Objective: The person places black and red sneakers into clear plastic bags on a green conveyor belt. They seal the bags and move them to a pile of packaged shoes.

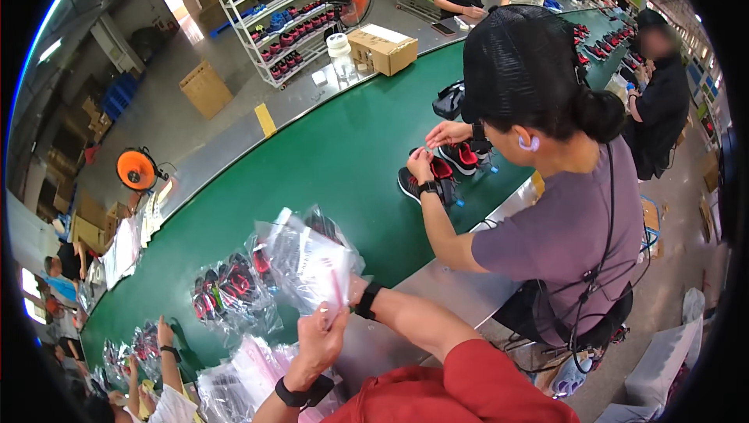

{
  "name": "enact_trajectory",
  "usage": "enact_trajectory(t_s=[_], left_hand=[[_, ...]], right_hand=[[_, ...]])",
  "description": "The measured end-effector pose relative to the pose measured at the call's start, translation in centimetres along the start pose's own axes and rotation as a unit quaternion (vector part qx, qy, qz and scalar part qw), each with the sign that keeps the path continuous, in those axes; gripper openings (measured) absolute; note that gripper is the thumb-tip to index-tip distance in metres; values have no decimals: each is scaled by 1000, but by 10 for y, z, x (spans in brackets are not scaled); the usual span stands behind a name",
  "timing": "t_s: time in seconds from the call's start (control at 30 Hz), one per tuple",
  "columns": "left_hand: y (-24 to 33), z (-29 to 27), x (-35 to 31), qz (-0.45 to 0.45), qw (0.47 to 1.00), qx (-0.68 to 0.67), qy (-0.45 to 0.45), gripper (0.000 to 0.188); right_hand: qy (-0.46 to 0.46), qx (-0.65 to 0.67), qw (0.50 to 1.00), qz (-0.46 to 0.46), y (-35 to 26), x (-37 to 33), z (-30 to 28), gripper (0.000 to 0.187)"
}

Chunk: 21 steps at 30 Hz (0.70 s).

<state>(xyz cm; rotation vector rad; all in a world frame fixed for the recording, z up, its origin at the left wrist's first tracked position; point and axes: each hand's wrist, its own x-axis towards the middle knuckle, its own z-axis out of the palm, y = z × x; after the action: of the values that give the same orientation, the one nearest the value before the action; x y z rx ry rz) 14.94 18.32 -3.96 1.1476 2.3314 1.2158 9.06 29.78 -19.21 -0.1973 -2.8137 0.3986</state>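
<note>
Your left hand (318,339) has its thumb and fingers closed together on the near edge of a clear plastic bag (306,255), by its pink strip (337,286). Your right hand (357,289) is at the bag's right side, mostly hidden by the plastic, so you can't tell from here how far its fingers are open or what they hold.

The bag is up over the green table (195,216), straight ahead of your left fingers and a little to their left; from your right hand it lies ahead and to the left. Its long axis seems to slant from the near right to the far left, though the creases make that unsure. Both hands are at its near end, the left one lower. A dark shape (323,226) shows at the far end, inside or behind; you can't tell which.

Bagged shoes (234,289) lie left of it, and a pile of bags (234,384) sits beside your left forearm.
</note>
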Motion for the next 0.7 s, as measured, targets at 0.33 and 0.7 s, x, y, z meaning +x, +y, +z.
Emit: enact_trajectory(t_s=[0.33, 0.7], left_hand=[[-103, -15, 9, -182, 975, -89, 93, 16], [-90, -11, 18, -177, 869, -457, 62, 24]], right_hand=[[-121, 222, 961, 107, 31, -10, 44, 38], [-177, 737, 644, 109, -13, -75, -84, 34]])
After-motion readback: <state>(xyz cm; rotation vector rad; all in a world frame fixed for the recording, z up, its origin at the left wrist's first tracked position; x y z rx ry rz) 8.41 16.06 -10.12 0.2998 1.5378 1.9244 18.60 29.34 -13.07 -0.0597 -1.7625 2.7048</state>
